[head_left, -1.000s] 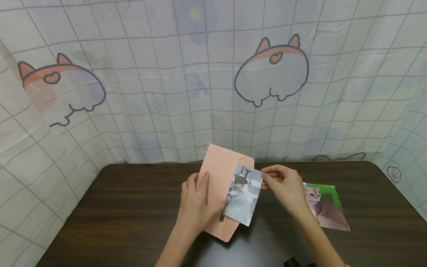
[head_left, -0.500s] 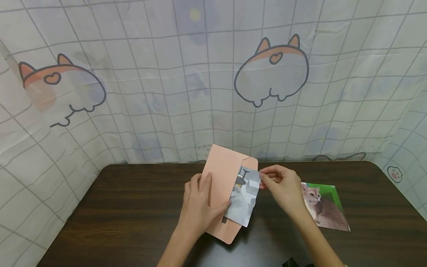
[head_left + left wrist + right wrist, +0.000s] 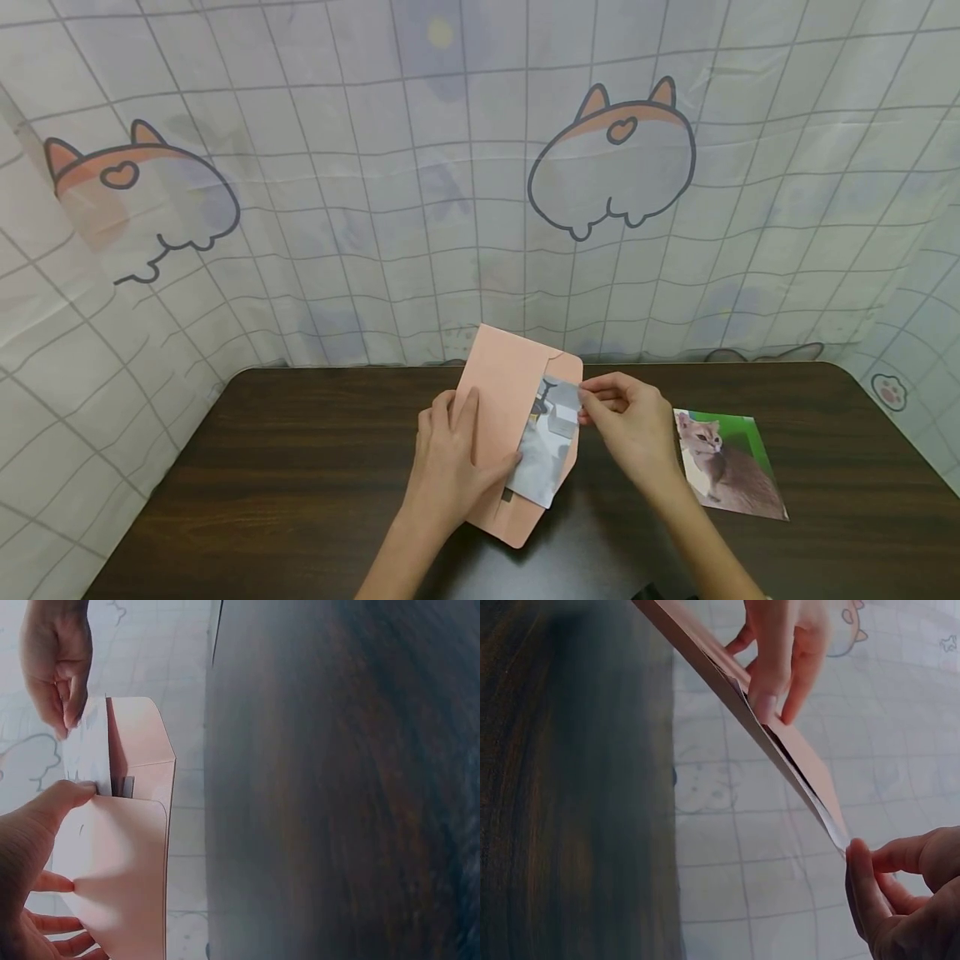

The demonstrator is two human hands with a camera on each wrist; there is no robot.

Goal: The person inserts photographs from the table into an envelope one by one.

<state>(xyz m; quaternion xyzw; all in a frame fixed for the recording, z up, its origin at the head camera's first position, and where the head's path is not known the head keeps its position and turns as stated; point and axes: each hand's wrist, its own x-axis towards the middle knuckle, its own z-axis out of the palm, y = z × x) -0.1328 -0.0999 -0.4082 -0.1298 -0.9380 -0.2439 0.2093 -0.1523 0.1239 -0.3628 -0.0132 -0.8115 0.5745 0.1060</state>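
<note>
A pale pink envelope (image 3: 495,375), tilted, is gripped by my left hand (image 3: 442,467), whose fingers spread over its face. The left thumb (image 3: 71,796) lies at the mouth, by a greyish-white photo print (image 3: 547,446). Part of that print is tucked inside the envelope; the rest sticks out on the right, over the open flap. With thumb and fingertips (image 3: 859,859), my right hand (image 3: 633,429) pinches the print's outer edge near its upper corner. In the left wrist view, a small dark patch (image 3: 128,786) shows on the flap side beside the print.
To the right, a second photo print (image 3: 738,471) of a brownish cat on green lies on the dark wood table (image 3: 300,467). A black object (image 3: 648,592) is cut off at the bottom edge. Behind the table hangs a white gridded cloth (image 3: 360,167) with cartoon animals.
The right hand has moved left, sliding the print deeper into the envelope, so less of it shows. The envelope, with the left hand, has shifted slightly right.
</note>
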